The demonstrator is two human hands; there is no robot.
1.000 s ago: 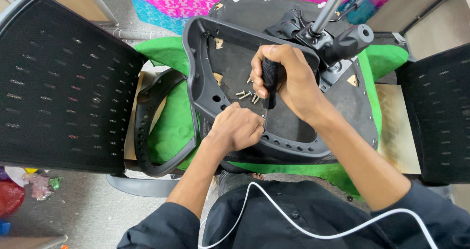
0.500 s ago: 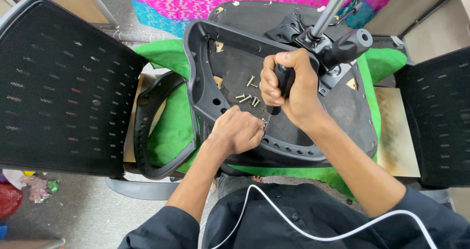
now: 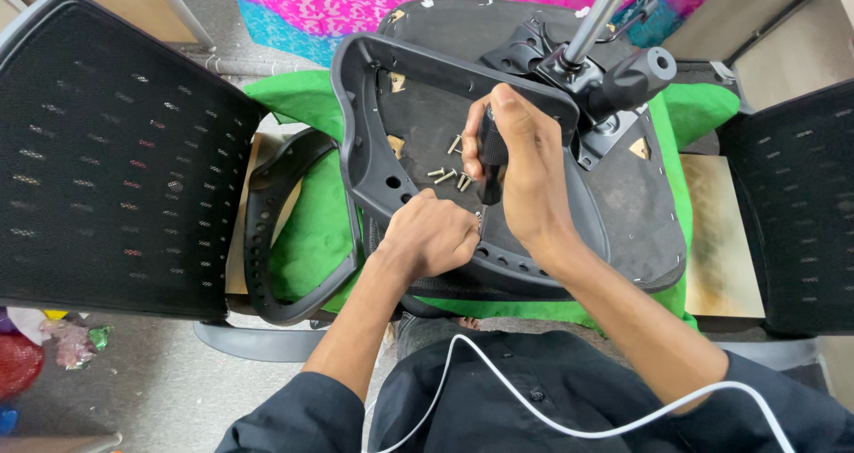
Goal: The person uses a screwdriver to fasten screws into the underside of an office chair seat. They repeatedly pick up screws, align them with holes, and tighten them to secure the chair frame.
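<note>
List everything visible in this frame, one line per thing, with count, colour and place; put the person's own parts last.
chair seat base: one, black, upside down at centre on the green cloth
screwdriver: one, black handle, upright over the seat base
loose screws: several, silvery, lying on the seat base
armrest loop: one, black, left of the seat base
green cloth: one, under the seat base
mesh chair backs: two, black, far left and far right
metal post: one, silver, rising from the seat mechanism
white cable: one, across the dark shirt
left hand: at the base rim, by the screwdriver tip
right hand: gripping the screwdriver
</note>
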